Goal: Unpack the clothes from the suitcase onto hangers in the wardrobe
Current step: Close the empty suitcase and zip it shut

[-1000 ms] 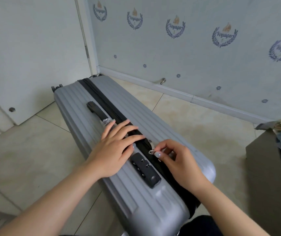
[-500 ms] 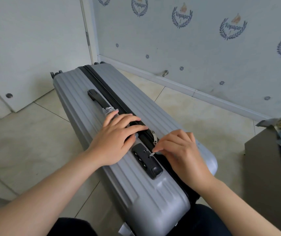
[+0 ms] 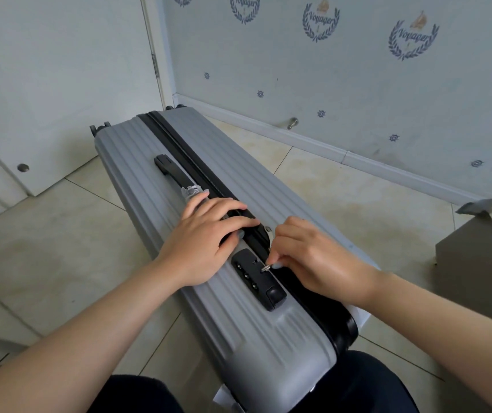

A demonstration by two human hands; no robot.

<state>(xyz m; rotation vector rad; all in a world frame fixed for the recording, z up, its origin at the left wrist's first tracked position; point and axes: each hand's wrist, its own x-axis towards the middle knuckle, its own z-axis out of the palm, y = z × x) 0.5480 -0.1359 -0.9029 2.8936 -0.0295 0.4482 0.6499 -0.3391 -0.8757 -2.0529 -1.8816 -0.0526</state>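
Observation:
A grey hard-shell suitcase (image 3: 149, 162) stands on its long edge on the tiled floor, closed, with a black zip band running along its top. My left hand (image 3: 206, 236) lies flat on the shell, fingers spread over the zip band just behind the black combination lock (image 3: 256, 278). My right hand (image 3: 313, 257) pinches a small metal zip pull (image 3: 266, 267) at the lock's slot. A second zip pull (image 3: 268, 229) lies loose on the band. The black carry handle (image 3: 170, 168) sits further back. No clothes from the case are visible.
A white door (image 3: 45, 84) stands at the left, and a papered wall with a white skirting board (image 3: 298, 135) runs behind. A grey box (image 3: 471, 263) with folded fabric on it stands at the right. Pale floor tiles (image 3: 45, 248) surround the case.
My right hand has carried the zip pull down the band to the lock's slot. The view has shifted closer over the suitcase. My left hand stays pressed on the shell.

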